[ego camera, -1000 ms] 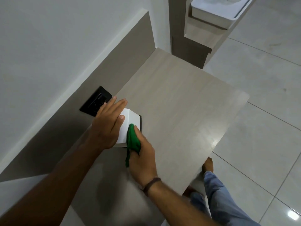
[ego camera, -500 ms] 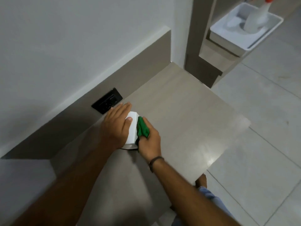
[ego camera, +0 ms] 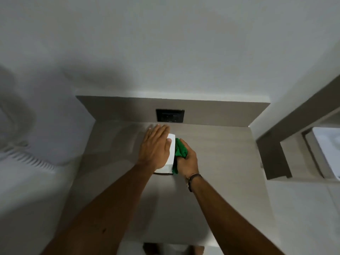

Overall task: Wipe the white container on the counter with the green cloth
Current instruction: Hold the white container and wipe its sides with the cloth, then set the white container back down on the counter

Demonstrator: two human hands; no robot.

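Observation:
A white container stands on the grey-brown counter, a little in front of the back panel. My left hand lies flat over its top and left side, fingers stretched out, and hides most of it. My right hand grips a bunched green cloth and presses it against the container's right side. A strip of the cloth hangs down by the container's lower right corner.
A black wall socket sits in the back panel right behind the container. White bedding lies to the left of the counter. To the right are a lower shelf unit and a white tray.
The head has turned so the counter now faces square on, with the tray moved to the right edge. Both hands stay on the container; the cloth has shifted slightly along its right side.

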